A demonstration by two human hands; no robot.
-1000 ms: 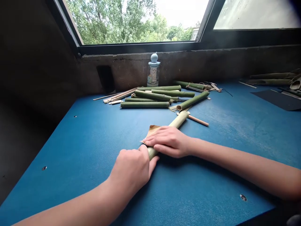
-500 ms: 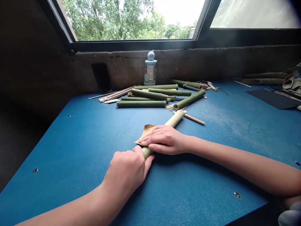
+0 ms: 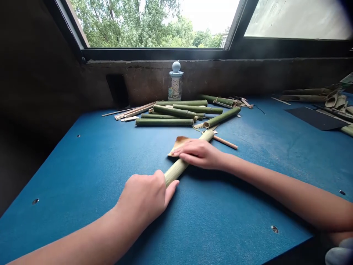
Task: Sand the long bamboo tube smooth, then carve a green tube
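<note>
A pale, stripped bamboo tube [image 3: 179,166] lies diagonally on the blue table [image 3: 82,165]. My left hand [image 3: 145,197] is closed round its near end and pins it down. My right hand [image 3: 200,152] lies across the tube farther up, fingers together, pressing a tan sheet of sandpaper [image 3: 178,142] onto the bamboo. The tube's far end [image 3: 207,135] pokes out beyond my right hand.
A pile of green bamboo tubes [image 3: 176,112] and thin splints [image 3: 132,111] lies at the back, with a small blue-capped bottle [image 3: 175,82] by the wall. A thin stick [image 3: 224,142] lies beside the tube. A dark sheet [image 3: 316,118] and more bamboo pieces sit at right.
My right hand has slid the sandpaper up the tube, away from my left hand, and a bare stretch of bamboo now shows between the two. The left hand keeps its hold.
</note>
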